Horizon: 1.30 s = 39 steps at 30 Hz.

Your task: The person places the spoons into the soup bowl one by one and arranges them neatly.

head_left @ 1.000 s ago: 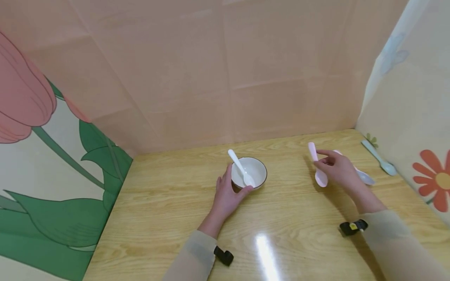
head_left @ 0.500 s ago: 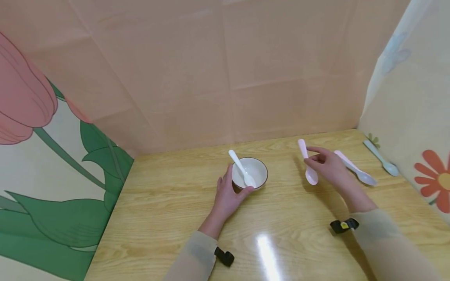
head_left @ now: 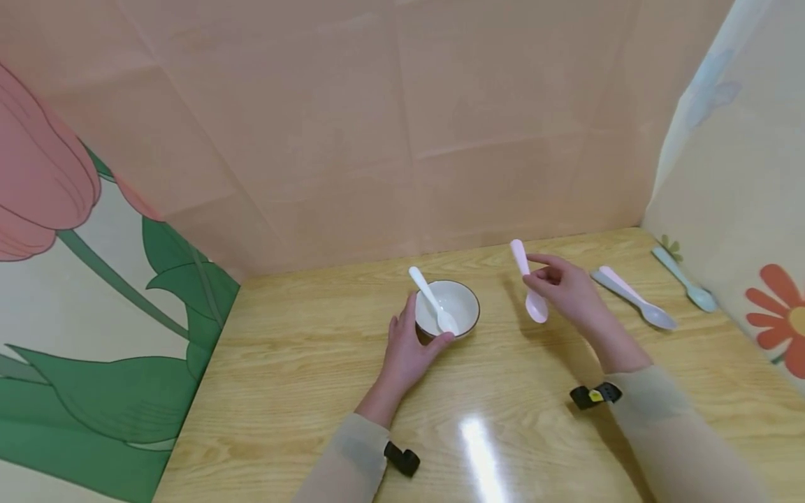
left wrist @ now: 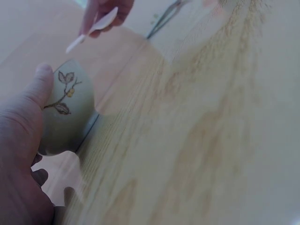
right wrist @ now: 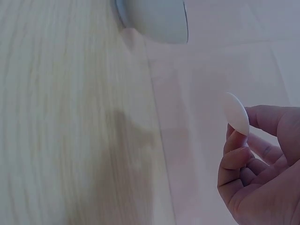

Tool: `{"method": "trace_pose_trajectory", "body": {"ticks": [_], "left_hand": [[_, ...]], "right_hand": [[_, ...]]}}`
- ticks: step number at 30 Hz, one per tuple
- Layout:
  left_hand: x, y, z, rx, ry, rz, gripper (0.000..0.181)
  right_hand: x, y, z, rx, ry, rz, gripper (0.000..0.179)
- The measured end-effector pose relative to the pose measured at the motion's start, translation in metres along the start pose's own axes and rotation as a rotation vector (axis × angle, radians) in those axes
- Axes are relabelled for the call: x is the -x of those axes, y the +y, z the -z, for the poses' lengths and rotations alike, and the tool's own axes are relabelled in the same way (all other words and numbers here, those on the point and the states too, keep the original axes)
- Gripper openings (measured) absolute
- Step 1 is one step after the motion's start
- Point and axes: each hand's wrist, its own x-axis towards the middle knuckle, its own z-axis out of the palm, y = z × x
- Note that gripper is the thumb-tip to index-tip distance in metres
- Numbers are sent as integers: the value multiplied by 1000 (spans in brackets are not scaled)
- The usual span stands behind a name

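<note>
My left hand [head_left: 405, 349] holds a small white bowl [head_left: 464, 304] by its left side, thumb along the near edge. A white spoon [head_left: 425, 288] leans inside the bowl, its handle sticking out past the far left rim. The left wrist view shows a leaf and branch print on the outer wall of the bowl [left wrist: 79, 129]. To the bowl's right, my right hand [head_left: 569, 290] pinches a pale pink spoon [head_left: 537, 307] between thumb and fingers, handle up and scoop down, over the table. In the right wrist view, fingers partly hide the pink spoon [right wrist: 236, 114].
On the right of the wooden table [head_left: 283, 391], a grey-blue spoon [head_left: 658, 316] lies against another pink spoon [head_left: 613, 276]. A pale green spoon [head_left: 699, 298] lies beside the right wall. A pink-beige backdrop [head_left: 314, 140] stands along the table's far edge.
My right hand has moved left with the pink spoon, closer to the bowl, uncovering the two spoons behind it. My left hand and the bowl stay in place.
</note>
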Motion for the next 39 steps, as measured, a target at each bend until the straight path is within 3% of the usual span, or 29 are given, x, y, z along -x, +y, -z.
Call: {"method": "trace_pose_trajectory", "body": {"ticks": [9,19,29,39], "left_hand": [[-1,-2,1,7,6,7,114],[0,0,2,-4,11,5,115],[-2,2,2,-16,7,-31,113],[-1,1,2,-24,0,-24,113]], "right_hand": [[-10,-16,-20,-51,-44,-27,59],[-22,-33,-43,-113,-58,-2,56],[-30,-45,-64,-123,-83,4,58],[-37,-49,-83,-152,-129,11,56]]}}
